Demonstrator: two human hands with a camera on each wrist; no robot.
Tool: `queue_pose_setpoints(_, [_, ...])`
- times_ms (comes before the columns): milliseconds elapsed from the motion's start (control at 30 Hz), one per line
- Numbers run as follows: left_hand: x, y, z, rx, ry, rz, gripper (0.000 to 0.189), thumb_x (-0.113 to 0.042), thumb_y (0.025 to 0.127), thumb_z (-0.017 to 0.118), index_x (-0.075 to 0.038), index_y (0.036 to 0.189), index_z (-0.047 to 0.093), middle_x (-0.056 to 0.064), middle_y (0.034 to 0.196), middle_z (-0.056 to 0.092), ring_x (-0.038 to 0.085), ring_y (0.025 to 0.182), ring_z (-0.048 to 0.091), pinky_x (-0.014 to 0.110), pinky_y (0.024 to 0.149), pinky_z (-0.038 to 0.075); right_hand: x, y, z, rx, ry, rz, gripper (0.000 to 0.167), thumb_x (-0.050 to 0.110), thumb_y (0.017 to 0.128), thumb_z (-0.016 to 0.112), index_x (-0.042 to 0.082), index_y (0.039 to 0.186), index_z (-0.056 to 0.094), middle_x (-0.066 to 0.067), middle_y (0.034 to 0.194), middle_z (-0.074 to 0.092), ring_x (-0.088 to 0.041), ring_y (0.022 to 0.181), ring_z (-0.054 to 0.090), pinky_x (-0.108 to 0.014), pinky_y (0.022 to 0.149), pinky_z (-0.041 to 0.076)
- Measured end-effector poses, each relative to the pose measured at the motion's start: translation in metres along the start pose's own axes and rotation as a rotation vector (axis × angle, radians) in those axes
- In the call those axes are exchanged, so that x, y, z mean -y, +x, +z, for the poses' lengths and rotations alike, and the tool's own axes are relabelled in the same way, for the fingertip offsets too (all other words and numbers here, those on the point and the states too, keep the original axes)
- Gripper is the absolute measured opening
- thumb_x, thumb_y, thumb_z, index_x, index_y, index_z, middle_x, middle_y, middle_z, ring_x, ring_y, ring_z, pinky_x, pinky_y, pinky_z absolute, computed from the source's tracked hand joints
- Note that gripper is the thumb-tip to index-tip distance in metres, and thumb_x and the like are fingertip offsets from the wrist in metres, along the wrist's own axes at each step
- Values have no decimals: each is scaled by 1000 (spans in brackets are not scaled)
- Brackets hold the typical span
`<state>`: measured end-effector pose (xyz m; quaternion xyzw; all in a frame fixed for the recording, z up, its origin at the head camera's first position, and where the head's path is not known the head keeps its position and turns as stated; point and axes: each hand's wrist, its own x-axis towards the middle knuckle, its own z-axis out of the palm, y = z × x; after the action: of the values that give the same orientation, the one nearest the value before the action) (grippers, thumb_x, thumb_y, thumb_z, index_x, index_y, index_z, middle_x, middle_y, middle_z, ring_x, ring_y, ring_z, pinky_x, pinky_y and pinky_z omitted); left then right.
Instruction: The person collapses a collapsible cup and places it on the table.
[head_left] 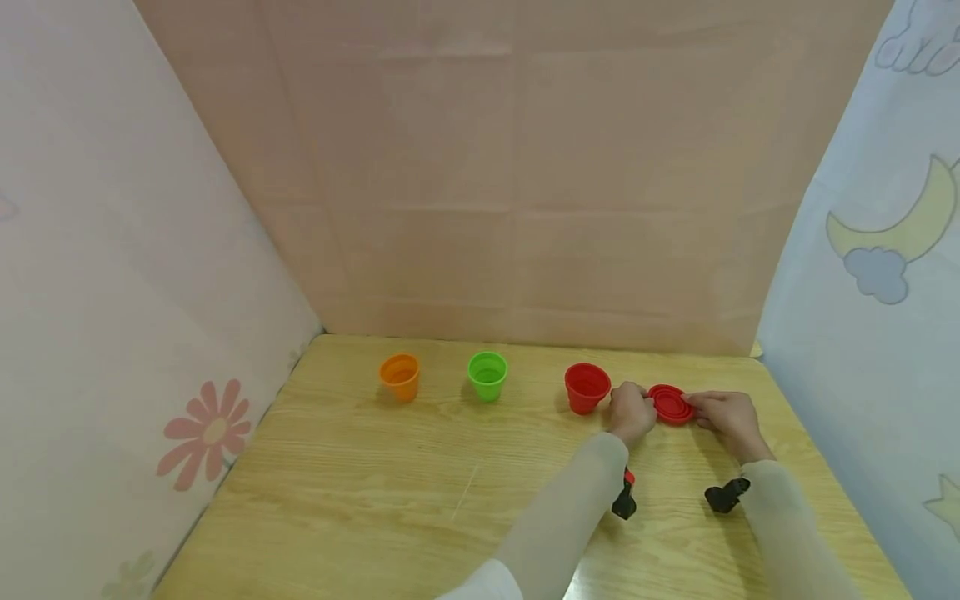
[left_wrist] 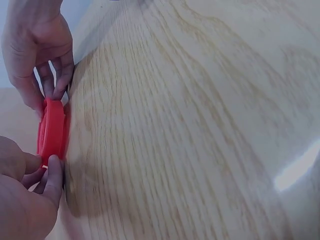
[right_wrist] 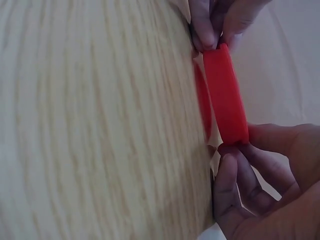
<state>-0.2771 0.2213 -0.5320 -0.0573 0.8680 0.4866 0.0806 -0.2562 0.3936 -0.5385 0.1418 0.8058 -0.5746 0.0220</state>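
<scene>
A red collapsible cup (head_left: 671, 405), folded nearly flat, is held level at the right side of the table. My left hand (head_left: 632, 412) pinches its left edge between thumb and fingers. At the opposite edge, my right hand (head_left: 727, 418) pinches the rim the same way. In the left wrist view the flattened cup (left_wrist: 52, 131) shows edge-on between both hands. The right wrist view has its red band (right_wrist: 226, 95) close above the wooden surface, with a thin red part below. Just left of my left hand stands an expanded red cup (head_left: 587, 388).
Farther left along the back of the wooden table (head_left: 360, 483) stand an expanded green cup (head_left: 487, 377) and an orange cup (head_left: 401, 377). A beige backdrop (head_left: 517, 208) rises behind the table. Patterned cloth walls (head_left: 862, 350) border both sides.
</scene>
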Motion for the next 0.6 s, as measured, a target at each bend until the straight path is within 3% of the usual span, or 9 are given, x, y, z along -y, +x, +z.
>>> queue_pose_setpoints(267, [8,4,-1,-19,51,76,12,-18,97,75,-13,105,82,-4,103,79,9,97,71,26,84,61,1,3,6,-52,-142,-23,43,19,102,68,-17,125,67,16,78,70,1,70,63,-20,65,61])
queue_pose_setpoints(467, [13,5,-4,15,34,68,19,-20,98,71,-13,114,80,-4,113,78,10,104,71,28,88,61,2,2,6,-13,-156,-35,48,22,104,65,-17,130,63,15,83,70,1,74,64,-20,67,61])
queue_pose_setpoints(533, [15,3,-5,27,59,92,13,-17,98,69,-9,99,78,-6,95,74,8,89,67,25,76,58,1,0,5,-15,-163,-33,49,25,104,64,-16,131,63,16,83,71,2,74,65,-20,66,60])
queue_pose_setpoints(600, [17,0,-6,36,89,131,21,-14,98,67,-8,78,69,-7,74,60,8,71,56,23,62,49,1,-1,3,-23,-168,-28,50,25,104,63,-16,132,63,18,83,71,2,74,65,-21,65,57])
